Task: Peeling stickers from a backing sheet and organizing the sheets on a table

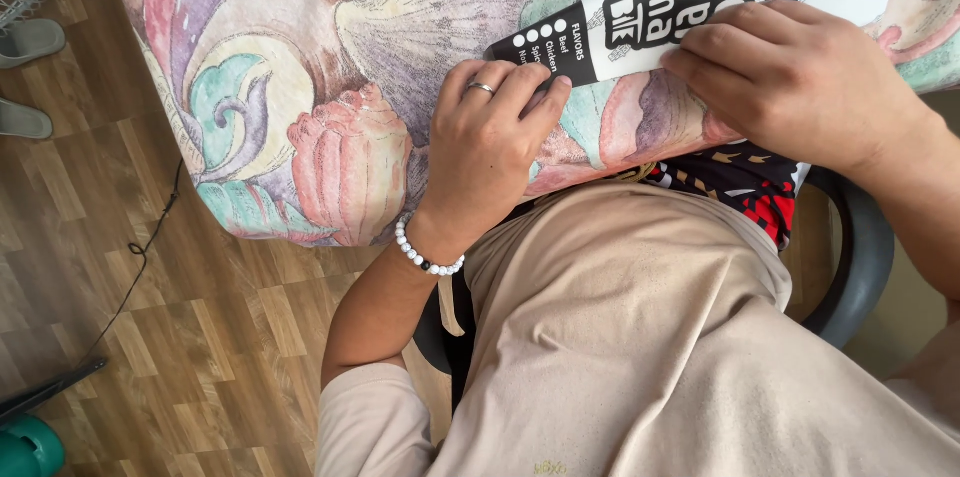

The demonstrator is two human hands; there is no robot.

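Observation:
A flat black-and-white printed paper wrapper (640,7) lies on a table covered by a pastel seashell-patterned cloth (330,67). My left hand (490,147), with a ring and a white bead bracelet, rests over the table's near edge, its fingertips pressing the wrapper's black corner. My right hand (800,77) lies knuckles-up on the wrapper's lower edge, fingers curled onto the paper. Both hands pinch or press the wrapper against the cloth.
My beige shirt (650,337) fills the lower right, and I sit in a dark chair (860,257). The wood-plank floor (150,267) on the left carries a thin black cable (140,257), grey slippers (30,42), a fan's grille at top left and a teal object (25,447).

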